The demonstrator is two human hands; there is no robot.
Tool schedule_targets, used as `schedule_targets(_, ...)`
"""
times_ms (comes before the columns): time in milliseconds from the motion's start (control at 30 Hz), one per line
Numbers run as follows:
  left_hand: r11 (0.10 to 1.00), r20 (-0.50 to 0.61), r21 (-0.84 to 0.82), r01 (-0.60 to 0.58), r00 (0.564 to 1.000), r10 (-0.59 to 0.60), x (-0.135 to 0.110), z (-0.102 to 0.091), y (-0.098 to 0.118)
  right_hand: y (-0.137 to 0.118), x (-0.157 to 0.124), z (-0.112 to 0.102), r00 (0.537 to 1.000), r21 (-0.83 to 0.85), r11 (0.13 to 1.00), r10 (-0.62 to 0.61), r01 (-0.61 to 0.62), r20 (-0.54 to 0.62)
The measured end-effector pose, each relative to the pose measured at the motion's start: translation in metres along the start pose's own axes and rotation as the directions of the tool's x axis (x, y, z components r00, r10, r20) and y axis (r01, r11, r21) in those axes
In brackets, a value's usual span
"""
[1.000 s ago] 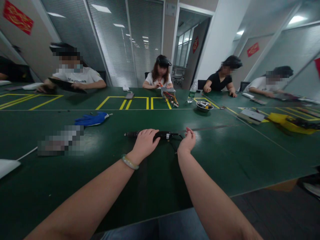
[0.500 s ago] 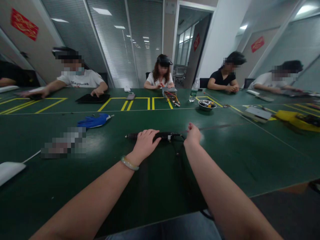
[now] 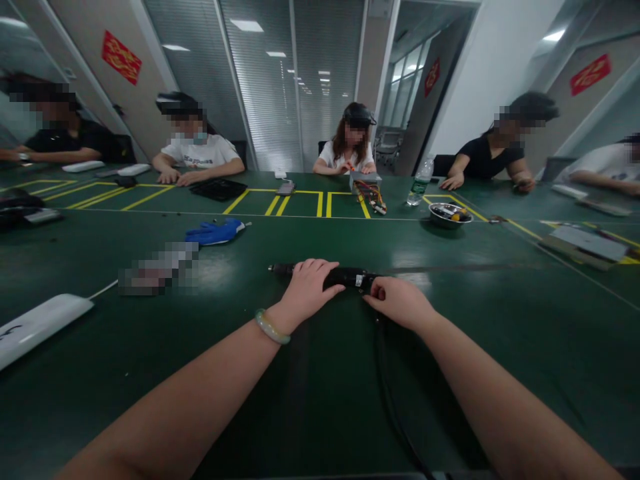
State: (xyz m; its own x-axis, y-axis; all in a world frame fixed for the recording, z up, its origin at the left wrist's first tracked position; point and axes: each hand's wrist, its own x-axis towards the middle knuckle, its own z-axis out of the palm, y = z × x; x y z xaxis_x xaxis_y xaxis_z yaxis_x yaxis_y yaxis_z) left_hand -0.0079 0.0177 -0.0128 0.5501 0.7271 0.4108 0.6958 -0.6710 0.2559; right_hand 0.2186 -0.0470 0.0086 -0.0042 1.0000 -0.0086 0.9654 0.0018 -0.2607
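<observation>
A black electric screwdriver (image 3: 345, 277) lies crosswise on the green table, its metal tip to the left and a white label near its rear end. My left hand (image 3: 313, 283), with a bangle at the wrist, is closed over the middle of the tool from above. At the rear end, my right hand (image 3: 403, 300) has its fingers curled and its thumb pressed in close. It hides the tail of the tool, and what those fingers hold is hidden. Below this hand a black cable (image 3: 383, 373) runs down toward the near table edge.
A blue glove (image 3: 215, 232) lies to the left, near a white power bank-like block (image 3: 45, 327) with a cord. Farther off are a metal bowl (image 3: 450, 215) of parts, a water bottle (image 3: 419, 183) and a box with wires (image 3: 366, 181). Several people sit around the table.
My right hand has come down and closer, from beyond the screwdriver's rear to right at it. My left hand stays on the tool. The view has swung slightly left.
</observation>
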Motion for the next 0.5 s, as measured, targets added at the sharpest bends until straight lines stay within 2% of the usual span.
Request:
schedule_targets(233, 1.000, 0.058, -0.016, 0.026, 0.998, -0.025, 0.003, -0.003, 0.001, 0.011, 0.002, -0.002, 0.998, 0.122, 0.992, 0.014, -0.005, -0.068)
schedule_targets(500, 1.000, 0.031, 0.009, -0.004, 1.000, 0.004, 0.001, -0.004, 0.002, 0.015, 0.001, 0.004, 0.983, 0.138, 0.990, 0.026, -0.001, -0.181)
